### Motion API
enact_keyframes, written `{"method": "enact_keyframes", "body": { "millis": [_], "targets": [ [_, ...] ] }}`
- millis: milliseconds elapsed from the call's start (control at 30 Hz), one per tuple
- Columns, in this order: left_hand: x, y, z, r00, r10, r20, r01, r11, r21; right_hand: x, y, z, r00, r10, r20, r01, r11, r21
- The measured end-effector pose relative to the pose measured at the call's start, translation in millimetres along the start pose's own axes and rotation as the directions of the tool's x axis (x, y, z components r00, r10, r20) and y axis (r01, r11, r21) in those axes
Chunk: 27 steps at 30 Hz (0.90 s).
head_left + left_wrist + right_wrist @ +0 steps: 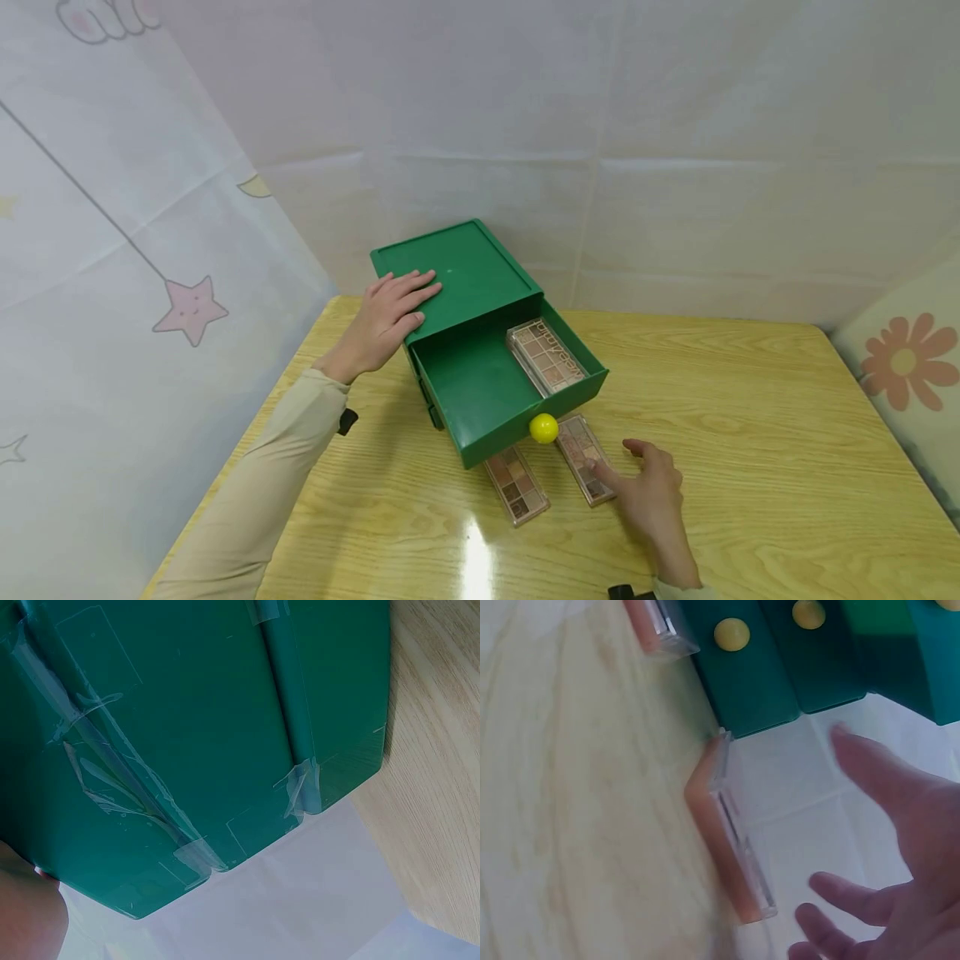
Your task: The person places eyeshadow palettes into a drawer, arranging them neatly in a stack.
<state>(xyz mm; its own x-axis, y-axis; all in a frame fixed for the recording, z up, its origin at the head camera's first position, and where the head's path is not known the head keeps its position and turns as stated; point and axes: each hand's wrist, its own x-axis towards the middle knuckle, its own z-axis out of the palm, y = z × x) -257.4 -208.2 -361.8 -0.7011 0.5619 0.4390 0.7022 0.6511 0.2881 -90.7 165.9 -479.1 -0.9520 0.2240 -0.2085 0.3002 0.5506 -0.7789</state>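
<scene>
My left hand (pixel 382 321) rests with fingers spread on top of a green drawer cabinet (pixel 468 262). Its top drawer (pixel 472 387) is pulled out and has a round yellow knob (pixel 543 428). Inside, along the right wall, lies a clear-lidded eyeshadow palette (pixel 546 358). On the table, a second palette (pixel 517 492) sits partly hidden under the drawer's front. Right of it lies a third palette (pixel 579 450); my right hand (pixel 654 498) hovers beside it, thumb overlapping it in the head view. In the right wrist view, the fingers (pixel 862 900) are spread and hold nothing.
The wooden table (pixel 750 417) reaches to a pale cloth backdrop (pixel 675 208) behind the cabinet. Lower drawers with yellow knobs (pixel 732 634) are closed in the right wrist view. Clear tape (pixel 304 787) runs over seams on the cabinet's side.
</scene>
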Motion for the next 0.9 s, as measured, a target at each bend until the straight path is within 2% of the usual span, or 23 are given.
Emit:
{"method": "enact_keyframes", "body": {
  "millis": [167,433,567,900],
  "targets": [
    [0.5,-1.3,1.5,1.000,0.001,0.000,-0.001,1.000,-0.006,2.2,7.0,6.1,1.000,0.022,0.020,-0.020,0.995,-0.101],
    [0.9,-3.4,3.7,1.000,0.000,0.005,0.000,1.000,-0.012,3.1,10.5,11.9,0.999,0.004,0.039,0.003,0.983,-0.184],
    [0.6,-3.4,3.3,1.000,0.003,0.006,-0.003,1.000,-0.011,3.3,9.4,11.3,0.998,-0.001,0.059,0.013,0.979,-0.203],
    [0.9,-3.0,2.4,1.000,-0.002,0.006,0.002,1.000,-0.008,11.8,13.9,0.4,0.998,-0.030,0.064,0.039,0.988,-0.147]
  ]
}}
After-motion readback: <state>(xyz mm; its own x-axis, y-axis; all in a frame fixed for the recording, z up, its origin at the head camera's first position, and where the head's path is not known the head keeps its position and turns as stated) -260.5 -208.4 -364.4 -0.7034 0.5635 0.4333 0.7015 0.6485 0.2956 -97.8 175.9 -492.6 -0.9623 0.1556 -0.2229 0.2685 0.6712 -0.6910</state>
